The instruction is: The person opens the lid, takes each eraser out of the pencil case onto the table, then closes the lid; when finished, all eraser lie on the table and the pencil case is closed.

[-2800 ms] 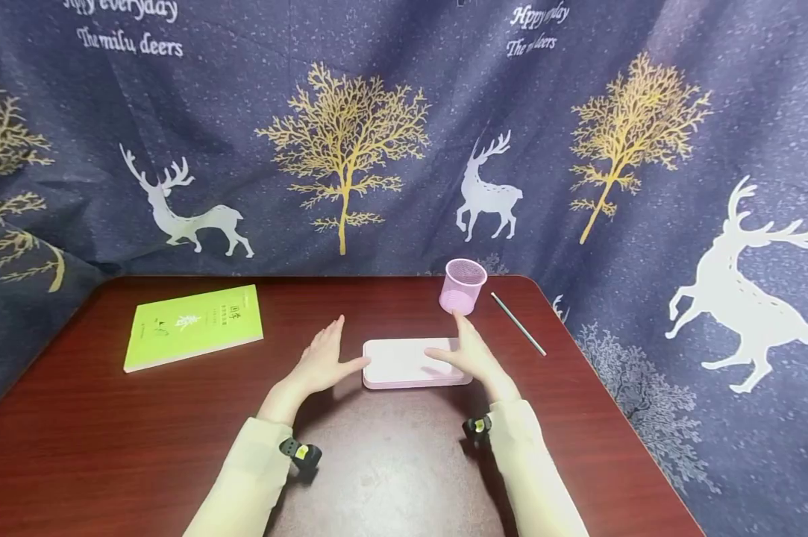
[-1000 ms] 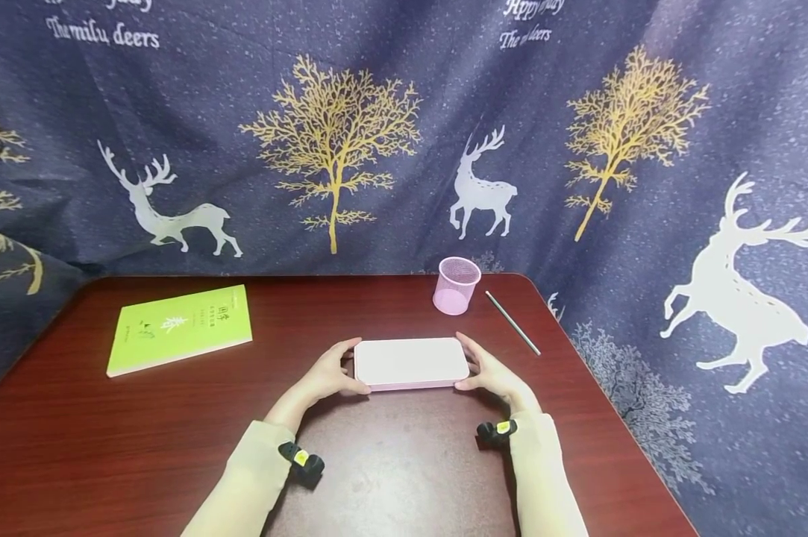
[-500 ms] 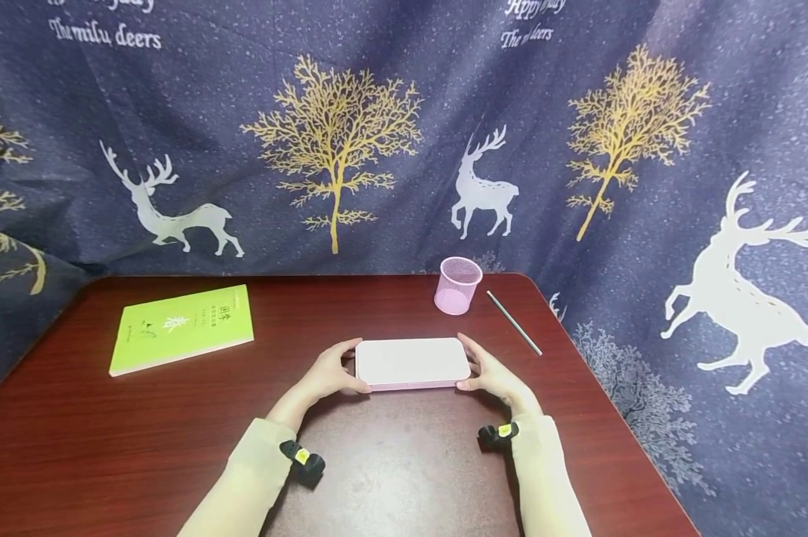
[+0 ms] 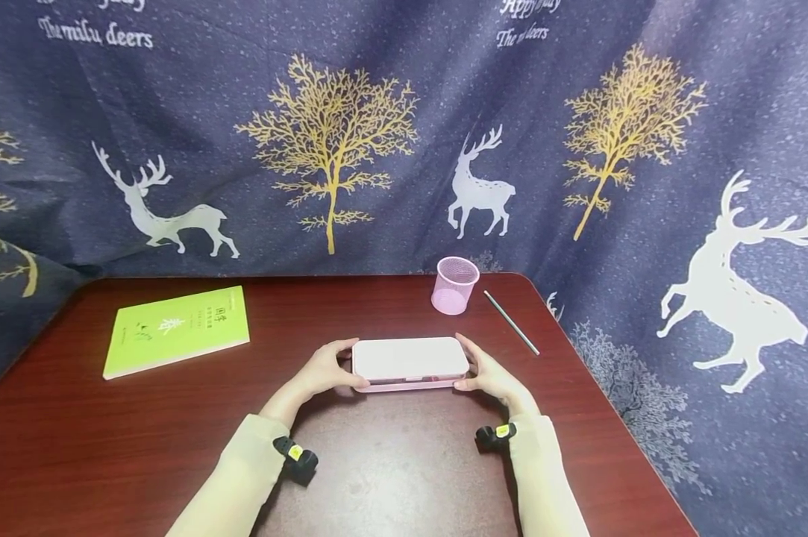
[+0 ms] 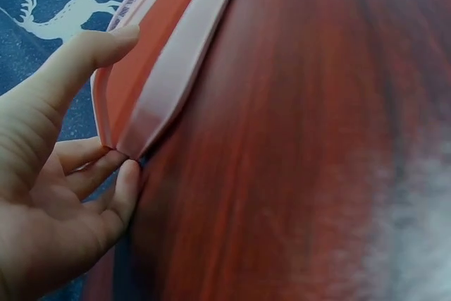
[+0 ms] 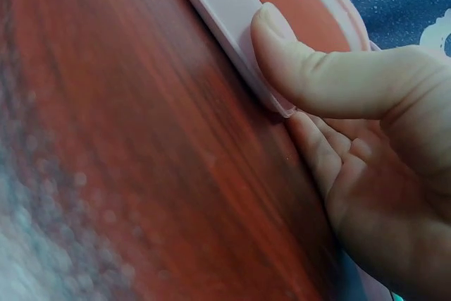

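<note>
A white-lidded pink pencil case [image 4: 410, 358] lies on the table in front of me, its lid tilted up along the near side. My left hand [image 4: 326, 370] holds its left end, thumb at the front edge and fingers around the end. At the other end, my right hand [image 4: 492, 375] grips it the same way. Both wrist views show an orange-red surface inside the gap between lid and pink base [image 5: 165, 79]. In the right wrist view, the thumb [image 6: 285, 51] lies across the front of the base. What is inside the case cannot be made out.
A pink mesh pen holder [image 4: 452, 287] stands upright behind the case. To its right lies a thin green pencil [image 4: 512, 322]. A green book [image 4: 177, 332] lies at the left on the dark red table [image 4: 175, 440]. A patterned blue cloth [image 4: 390, 194] hangs behind.
Both hands have come in from beside and above the pencil case to grip its ends. Within the last half second, the front of the lid has risen, opening a gap.
</note>
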Tool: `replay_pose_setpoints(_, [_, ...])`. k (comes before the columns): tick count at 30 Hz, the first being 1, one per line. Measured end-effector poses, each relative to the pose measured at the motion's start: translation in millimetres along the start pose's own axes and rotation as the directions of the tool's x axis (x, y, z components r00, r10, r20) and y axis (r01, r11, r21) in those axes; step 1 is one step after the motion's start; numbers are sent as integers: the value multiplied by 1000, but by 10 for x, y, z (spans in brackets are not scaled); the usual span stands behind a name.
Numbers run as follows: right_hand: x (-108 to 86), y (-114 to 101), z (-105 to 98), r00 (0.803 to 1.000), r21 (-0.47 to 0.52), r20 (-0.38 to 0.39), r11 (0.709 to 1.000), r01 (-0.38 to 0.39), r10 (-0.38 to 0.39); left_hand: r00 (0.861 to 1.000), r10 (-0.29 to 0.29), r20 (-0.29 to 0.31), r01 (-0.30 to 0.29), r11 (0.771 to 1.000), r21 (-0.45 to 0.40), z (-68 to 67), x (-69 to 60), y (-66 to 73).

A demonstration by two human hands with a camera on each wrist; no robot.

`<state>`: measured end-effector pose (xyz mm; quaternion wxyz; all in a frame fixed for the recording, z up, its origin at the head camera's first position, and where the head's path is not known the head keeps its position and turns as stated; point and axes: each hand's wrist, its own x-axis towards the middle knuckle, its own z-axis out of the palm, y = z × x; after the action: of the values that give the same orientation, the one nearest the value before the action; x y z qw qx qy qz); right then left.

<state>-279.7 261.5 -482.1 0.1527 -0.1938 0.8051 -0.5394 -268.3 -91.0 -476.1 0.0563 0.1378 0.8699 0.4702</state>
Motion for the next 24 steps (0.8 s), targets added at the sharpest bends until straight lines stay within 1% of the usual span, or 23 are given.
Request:
replay_pose_setpoints(2, [3,10,0,1000,11,7,1000,7,-7,1000,-16,19,16,1000,-17,-19,8,1])
replay_pose_setpoints(6, [11,24,-2,1000,60,24,998,15,-16,998,-27,54,29,999,-31,-57,34,18])
replay_pose_setpoints(9, [0,31,-4,1000,73,24,997,6,-8,997,-16,71,20,999,-47,-89,55,52])
replay_pose_setpoints(12, [-11,24,-4,1000,58,18,998,-9,8,997,-1,73,6,998,-70,-134,70,88])
replay_pose_setpoints(15, [-24,21,-4,1000,53,17,999,-12,11,997,33,66,-26,994,-102,-176,90,124])
replay_pose_setpoints(20, [-23,25,-5,999,79,36,997,25,-28,993,113,35,-108,987,-119,-229,148,185])
replay_pose_setpoints(22, [-19,21,-7,998,88,42,996,34,-38,991,131,13,-128,984,-121,-243,179,206])
replay_pose_setpoints(24, [-14,16,-10,998,93,48,995,38,-43,991,134,-9,-134,983,-127,-255,208,229])
